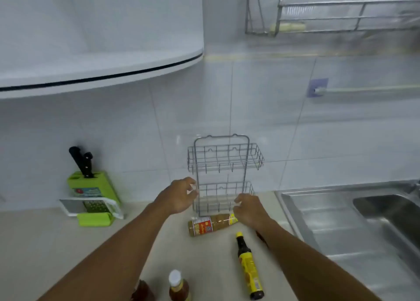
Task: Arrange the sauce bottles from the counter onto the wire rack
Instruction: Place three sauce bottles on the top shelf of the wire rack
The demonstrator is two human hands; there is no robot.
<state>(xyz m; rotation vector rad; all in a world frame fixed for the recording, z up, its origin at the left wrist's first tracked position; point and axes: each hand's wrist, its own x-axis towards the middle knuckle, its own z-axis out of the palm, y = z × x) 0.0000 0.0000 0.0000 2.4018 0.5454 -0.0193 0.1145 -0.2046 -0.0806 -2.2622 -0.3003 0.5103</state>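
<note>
A grey two-tier wire rack (223, 157) stands upright on the counter against the tiled wall. My left hand (180, 196) is at the left side of its lower basket, fingers curled by the wire. My right hand (248, 207) is at the lower basket's right front corner. Whether either hand grips the wire is unclear. A bottle of pale brown sauce (210, 224) lies on its side just in front of the rack. A dark bottle with a yellow label (248, 267) lies nearer me. An upright white-capped bottle (178, 284) and a dark bottle (142, 291) stand at the bottom edge.
A green knife block (91, 187) with black-handled knives and a grater (95, 206) sit at the left by the wall. A steel sink (363, 221) lies to the right. A white cabinet (100, 39) overhangs upper left, and a wall-mounted dish rack (329, 16) hangs upper right.
</note>
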